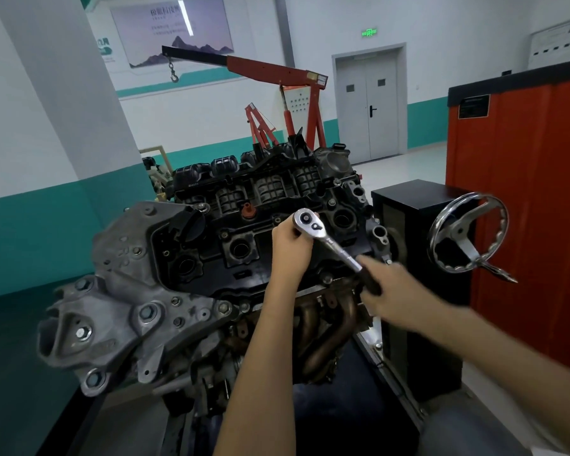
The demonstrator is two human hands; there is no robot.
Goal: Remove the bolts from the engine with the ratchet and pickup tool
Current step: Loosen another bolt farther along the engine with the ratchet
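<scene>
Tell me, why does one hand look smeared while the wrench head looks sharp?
Head view: the right hand is motion-blurred; the left hand and ratchet head are crisp, with glare on the chrome; the wide lens slants the pillar.

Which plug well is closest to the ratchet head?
The rightmost well, just right of the ratchet head; the middle well and left well lie farther off, past the left hand.

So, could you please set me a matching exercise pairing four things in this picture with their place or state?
1 left hand; 2 right hand; 3 handwheel; 4 engine hoist.
A grips the ratchet handle; B red, behind the engine; C holds the ratchet at its head; D chrome, right of the engine.
Pairs: 1-C, 2-A, 3-D, 4-B.
</scene>
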